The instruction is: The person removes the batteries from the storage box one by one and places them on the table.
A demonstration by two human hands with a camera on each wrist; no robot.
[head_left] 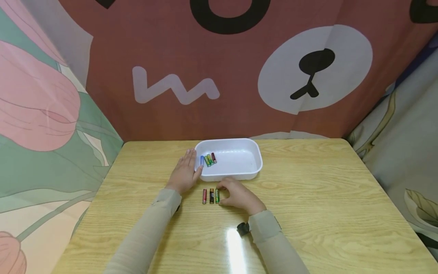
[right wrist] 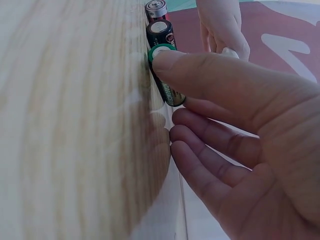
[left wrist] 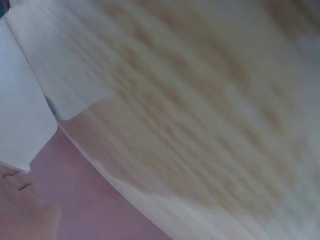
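1. Right hand (head_left: pixel 241 195): thumb and index finger are pinching the green battery (head_left: pixel 217 196) by its two ends, so yeah, clamped on it.
2. Just left of that pinch there's the black battery (head_left: pixel 211 196), then the red battery (head_left: pixel 204 196), all lying side by side on the wooden table (head_left: pixel 308 198).
3. Left hand (head_left: pixel 184 174): fingers pretty straight and together, up against the tray's left side.
4. White tray (head_left: pixel 236 176) sits beyond the right fingers. Inside, nearest the left fingers: blue battery (head_left: pixel 202 161), two green ones (head_left: pixel 207 161), dark red battery (head_left: pixel 213 158).

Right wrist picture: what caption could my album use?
Right hand pinches green battery; black battery and red battery beyond.
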